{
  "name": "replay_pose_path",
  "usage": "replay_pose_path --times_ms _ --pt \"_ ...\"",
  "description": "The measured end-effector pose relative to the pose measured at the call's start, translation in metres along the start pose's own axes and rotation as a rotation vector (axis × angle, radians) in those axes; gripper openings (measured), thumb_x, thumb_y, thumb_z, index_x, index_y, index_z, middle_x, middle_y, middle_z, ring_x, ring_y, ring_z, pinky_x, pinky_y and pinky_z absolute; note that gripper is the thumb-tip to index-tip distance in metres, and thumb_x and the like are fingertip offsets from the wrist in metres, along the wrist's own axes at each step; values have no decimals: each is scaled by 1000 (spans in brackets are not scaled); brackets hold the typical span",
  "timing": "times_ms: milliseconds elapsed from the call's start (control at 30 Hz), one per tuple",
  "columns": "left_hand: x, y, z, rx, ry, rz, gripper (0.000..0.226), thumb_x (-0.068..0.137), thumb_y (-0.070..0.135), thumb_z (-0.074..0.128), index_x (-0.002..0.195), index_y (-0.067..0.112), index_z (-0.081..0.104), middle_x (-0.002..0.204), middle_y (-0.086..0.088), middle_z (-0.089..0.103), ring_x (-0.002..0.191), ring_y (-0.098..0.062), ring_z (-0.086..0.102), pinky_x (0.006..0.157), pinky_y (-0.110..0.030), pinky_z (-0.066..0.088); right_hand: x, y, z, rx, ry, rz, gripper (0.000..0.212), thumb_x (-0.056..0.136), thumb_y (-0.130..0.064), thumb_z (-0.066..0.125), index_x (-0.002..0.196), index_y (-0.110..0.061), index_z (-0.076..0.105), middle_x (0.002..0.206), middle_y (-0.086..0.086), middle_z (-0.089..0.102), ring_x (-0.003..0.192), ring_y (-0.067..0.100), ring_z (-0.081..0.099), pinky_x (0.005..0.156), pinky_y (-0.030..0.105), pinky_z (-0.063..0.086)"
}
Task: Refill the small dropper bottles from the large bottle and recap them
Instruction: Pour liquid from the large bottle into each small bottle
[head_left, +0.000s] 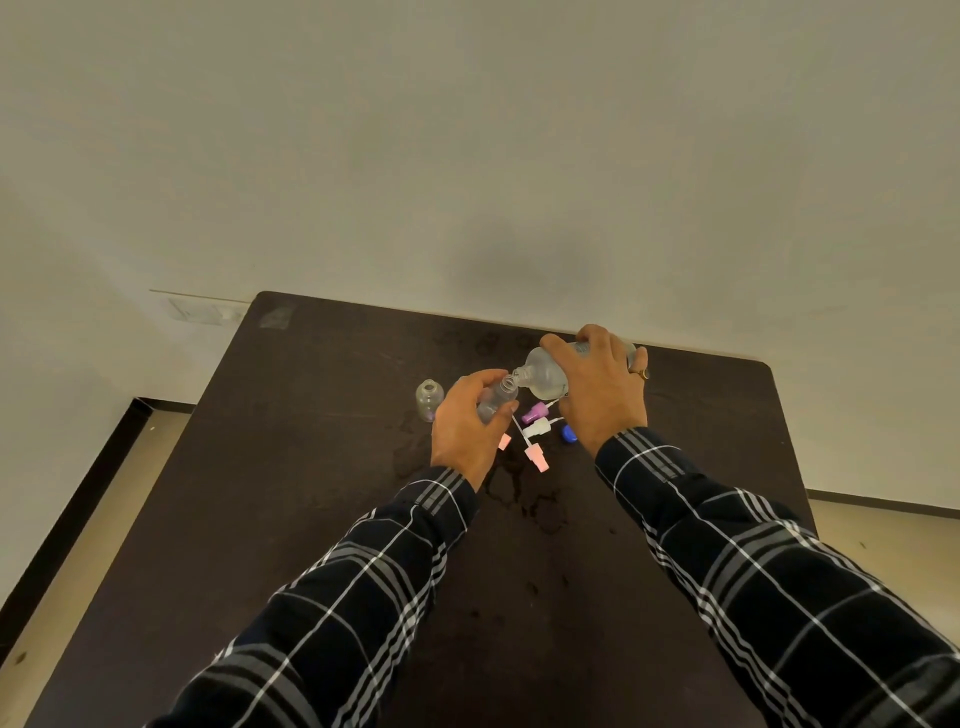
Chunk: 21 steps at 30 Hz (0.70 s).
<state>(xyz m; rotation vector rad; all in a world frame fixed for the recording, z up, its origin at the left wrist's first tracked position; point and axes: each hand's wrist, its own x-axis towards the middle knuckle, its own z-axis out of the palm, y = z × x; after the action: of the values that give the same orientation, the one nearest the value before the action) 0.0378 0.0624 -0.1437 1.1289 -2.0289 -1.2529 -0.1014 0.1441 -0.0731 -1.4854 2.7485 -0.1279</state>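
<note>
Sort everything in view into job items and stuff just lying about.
Job: large bottle, small bottle in left hand, standing small bottle, dropper caps, blue cap.
Lying about: tape patch, wall plate, wet spots on the table.

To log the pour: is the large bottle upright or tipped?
Tipped: large bottle lies sideways in the right hand, mouth at the held small bottle.

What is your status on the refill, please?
Left hand grips small bottle. Right hand tips large bottle onto its mouth. Loose caps beneath, wet table.
</note>
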Motion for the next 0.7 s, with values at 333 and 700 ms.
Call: replay_pose_path --times_ms 333,700 --pt "3 -2 2 8 -7 -11 39 88 31 72 124 28 58 121 9 61 110 -7 58 96 -32 50 2 -1 -3 -40 -7 -8 71 79 -28 79 139 -38 42 139 7 37 134 31 35 113 69 21" --pt "1 -3 4 -11 -12 -20 37 88 31 71 123 29 58 118 9 61 106 -6 58 92 -26 49 2 -2 -3 -52 0 -15 70 78 -27 79 137 -38 43 136 7 38 132 31 37 112 69 20"
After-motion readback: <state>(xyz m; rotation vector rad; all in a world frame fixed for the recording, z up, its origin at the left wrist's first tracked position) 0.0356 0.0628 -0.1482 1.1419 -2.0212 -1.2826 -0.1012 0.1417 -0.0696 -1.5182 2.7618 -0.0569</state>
